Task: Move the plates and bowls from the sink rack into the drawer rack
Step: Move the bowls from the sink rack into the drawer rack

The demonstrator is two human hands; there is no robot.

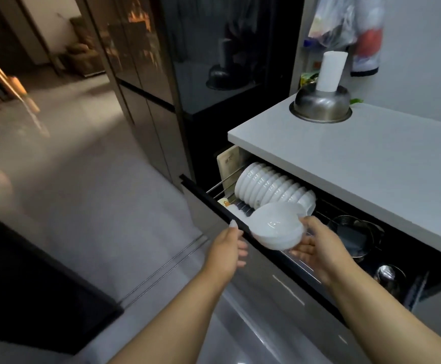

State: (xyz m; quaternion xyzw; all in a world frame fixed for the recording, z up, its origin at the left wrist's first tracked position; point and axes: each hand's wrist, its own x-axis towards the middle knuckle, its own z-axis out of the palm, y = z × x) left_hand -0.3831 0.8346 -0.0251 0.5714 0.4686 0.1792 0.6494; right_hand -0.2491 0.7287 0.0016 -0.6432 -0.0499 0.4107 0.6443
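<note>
the drawer rack (230,203) stands pulled out under the countertop (358,153), already holding a row of about ten or eleven white bowls (272,187) on edge. the sink rack is out of view, so what's left there you can't tell. your right hand (316,245) cups a small stack of bowls (274,229), two or three, over the drawer's front edge; your left hand (227,248) is open beside it.

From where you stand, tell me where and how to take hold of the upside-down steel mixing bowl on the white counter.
Grip the upside-down steel mixing bowl by its flared rim, coming from the near, open side of the white counter. The domed wall is smooth and slopes away, so fingers would likely slip there. A white paper roll stands upright on the bowl's base, so a grasp from above looks blocked; lift that off first.
</note>
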